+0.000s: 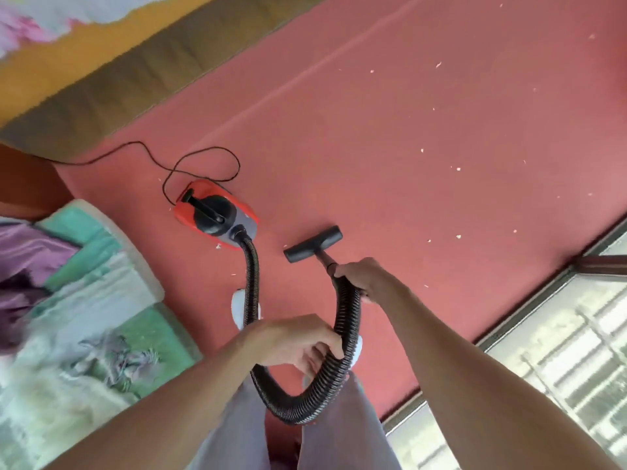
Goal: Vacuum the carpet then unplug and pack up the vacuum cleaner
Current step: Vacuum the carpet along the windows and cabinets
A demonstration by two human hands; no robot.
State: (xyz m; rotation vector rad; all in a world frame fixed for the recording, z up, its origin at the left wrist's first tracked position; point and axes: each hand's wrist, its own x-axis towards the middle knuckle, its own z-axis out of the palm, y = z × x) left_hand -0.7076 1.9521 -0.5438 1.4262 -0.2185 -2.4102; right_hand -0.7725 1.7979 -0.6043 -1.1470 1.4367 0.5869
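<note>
Red carpet (390,130) beyond the floor head (312,243) is crumb-littered; my right hand (364,278), nearer it, and left hand (295,340) both clamp the hose (346,320).

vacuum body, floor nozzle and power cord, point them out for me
vacuum body (217,215), head view, on its red and black top shell
floor nozzle (312,243), head view, middle of the black bar
power cord (203,152), head view, on the loop behind the body

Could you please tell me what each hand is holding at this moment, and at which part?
Both hold the vacuum hose: the right hand at its end beside the floor nozzle, the left hand farther back along its loop.
</note>
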